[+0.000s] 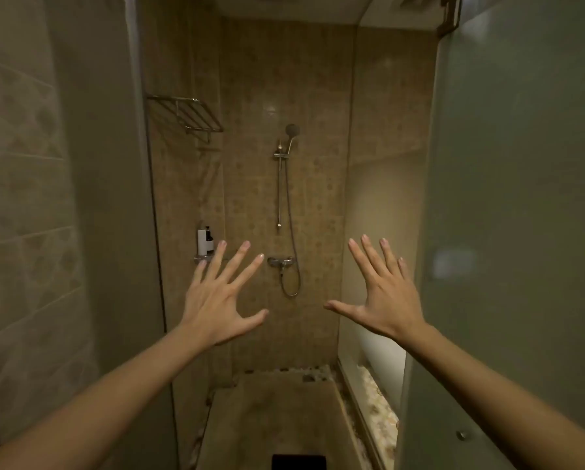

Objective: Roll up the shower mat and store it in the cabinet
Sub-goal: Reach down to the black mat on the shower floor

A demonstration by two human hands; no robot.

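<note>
I hold my left hand point(221, 300) and right hand point(384, 295) spread, empty; a chrome handheld shower head point(291, 130) hangs above between them, and a dark flat mat edge point(299, 462) lies below.

Two hands point(216, 300), two bottles point(204, 240)

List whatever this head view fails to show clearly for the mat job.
- Mat: only a dark patch at the bottom edge, cut off; I can't confirm it is the mat.
- Cabinet: nowhere in frame.
- Bottles: too small to read labels.
- Behind the frosted door: blurred.
- Left hand, right hand: open, empty.
</note>
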